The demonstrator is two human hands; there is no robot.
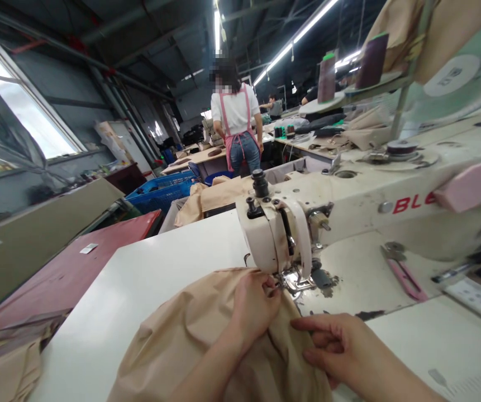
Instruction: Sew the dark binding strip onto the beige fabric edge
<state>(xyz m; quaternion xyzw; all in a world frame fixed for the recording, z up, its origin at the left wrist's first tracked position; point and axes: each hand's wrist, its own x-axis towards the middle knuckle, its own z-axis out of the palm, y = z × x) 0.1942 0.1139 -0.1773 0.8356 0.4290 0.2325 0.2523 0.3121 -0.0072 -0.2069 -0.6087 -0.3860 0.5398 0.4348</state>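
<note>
A large piece of tan fabric (198,312) lies gathered over the white sewing table, its upper edge reaching the presser foot area of a sewing machine (265,234). Close beside the needle, my left hand (257,301) is closed, pinching the fabric between thumb and fingers. Lower and to the right, my right hand (336,343) grips the fabric's right edge, its index finger stretched along it and the thumb below. Folds hide some of its fingertips. A metal plate (296,281) shows under the machine head.
Pink-handled thread snips (408,276) lie on the machine bed at right. Thread cones (327,78) stand above. A red surface (98,257) adjoins the table at left. Behind are a blue crate (160,190), a bin with tan fabric (219,195) and a person in a pink apron (238,123).
</note>
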